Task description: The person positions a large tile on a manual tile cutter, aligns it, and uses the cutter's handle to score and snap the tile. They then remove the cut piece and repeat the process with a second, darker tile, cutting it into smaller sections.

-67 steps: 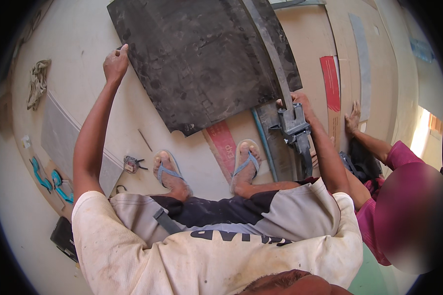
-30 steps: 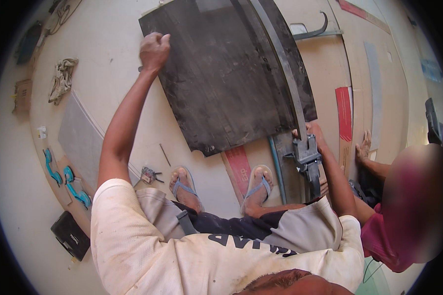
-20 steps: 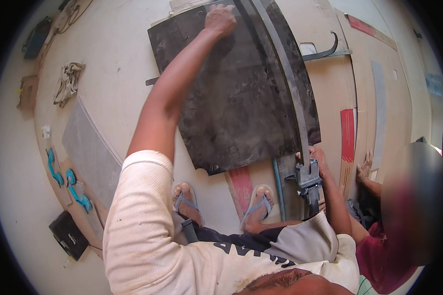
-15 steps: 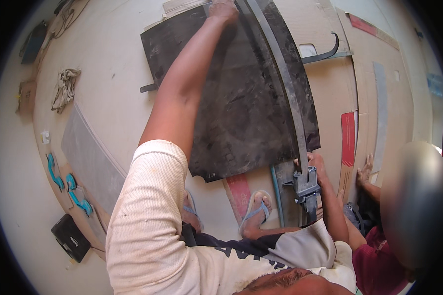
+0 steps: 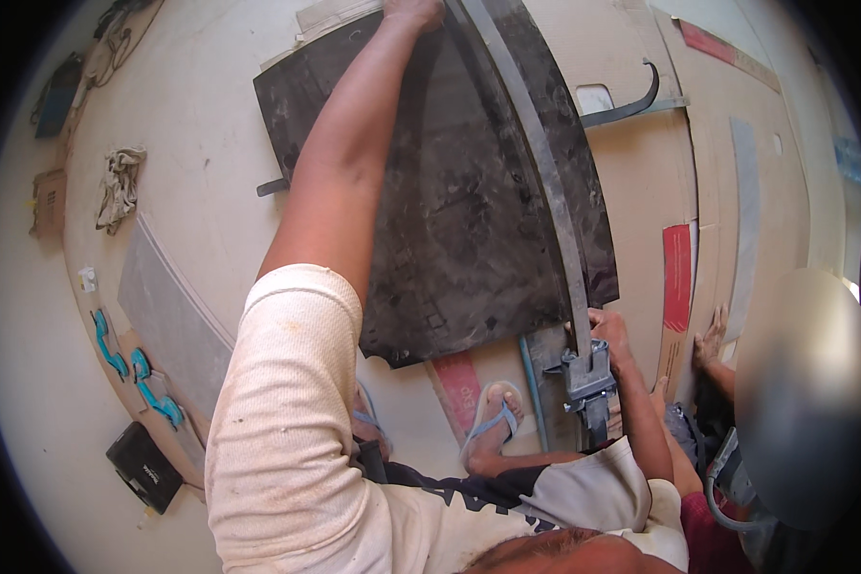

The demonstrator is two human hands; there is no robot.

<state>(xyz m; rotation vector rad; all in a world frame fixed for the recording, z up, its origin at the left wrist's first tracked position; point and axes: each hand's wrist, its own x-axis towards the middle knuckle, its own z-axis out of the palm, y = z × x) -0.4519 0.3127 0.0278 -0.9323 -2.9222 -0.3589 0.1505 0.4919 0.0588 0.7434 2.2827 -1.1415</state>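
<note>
A large dark, dusty slab (image 5: 450,201) lies in front of me. A long grey metal rail (image 5: 541,153) runs along its right part, with a metal clamp block (image 5: 585,376) at the near end. My left hand (image 5: 414,13) is at the slab's far edge; the picture's top edge cuts it off, and its fingers are hidden. Just above the clamp block, my right hand (image 5: 610,335) is closed round the near end of the rail, beside the slab's near right corner.
Cardboard sheets (image 5: 631,191) lie under and right of the slab, with a black curved handle (image 5: 646,91) on them. A co-worker's hand (image 5: 710,337) rests at the right. To the left are a rag (image 5: 120,188), grey panel (image 5: 172,282), turquoise suction lifters (image 5: 153,387) and black case (image 5: 145,469).
The slab and rail sit slightly lower and further left in the picture. Both my hands keep their places on them. A grey curved object has come into view beside the co-worker.
</note>
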